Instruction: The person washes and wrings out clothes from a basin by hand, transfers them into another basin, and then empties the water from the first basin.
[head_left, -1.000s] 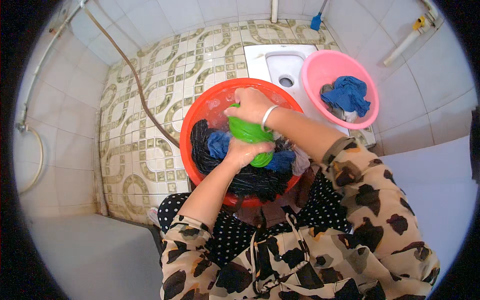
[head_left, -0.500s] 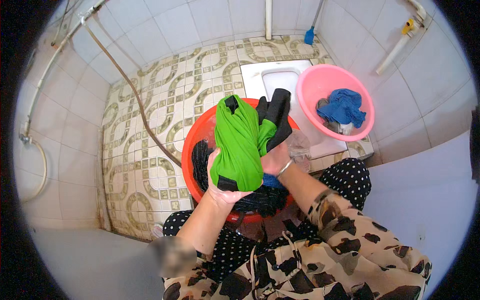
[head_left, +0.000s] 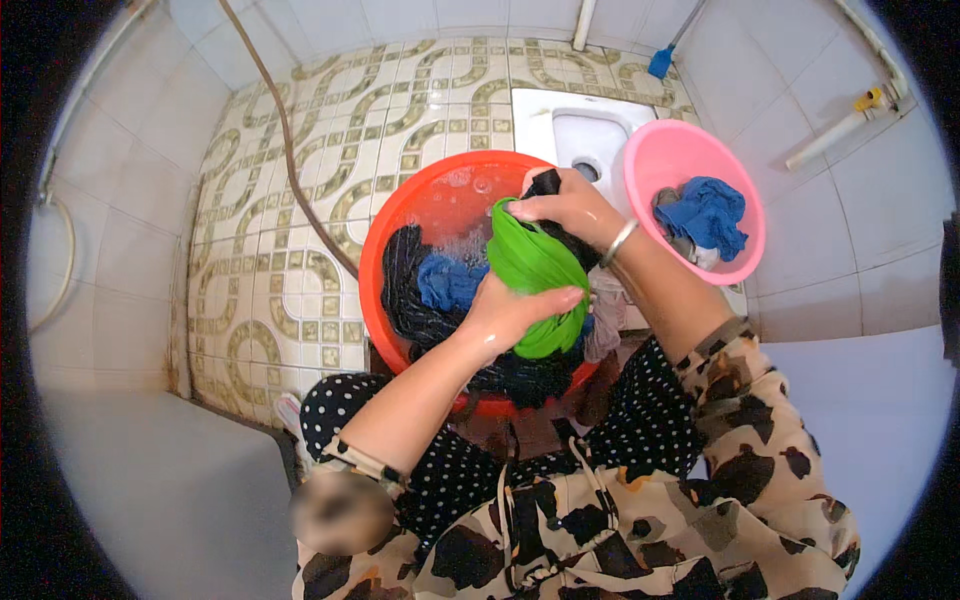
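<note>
Here, patterned floor tiles [head_left: 270,255], pale walls [head_left: 820,240], red basin [head_left: 420,205] under green garment [head_left: 535,262]

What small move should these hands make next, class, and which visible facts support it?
Probably a firm squeeze of the green garment right where it is held: the left hand and right hand both grip it bunched, and the red basin, with its bubbly water, lies beneath to catch drips.

Patterned floor tiles [head_left: 260,250], pale tiled wall [head_left: 120,260] at left, brown hose [head_left: 287,140] trailing downward, squat toilet [head_left: 590,130] set in floor, blue-headed tool [head_left: 660,62] near back corner, white pipe [head_left: 828,142] with yellow valve [head_left: 868,99] at right wall.
</note>
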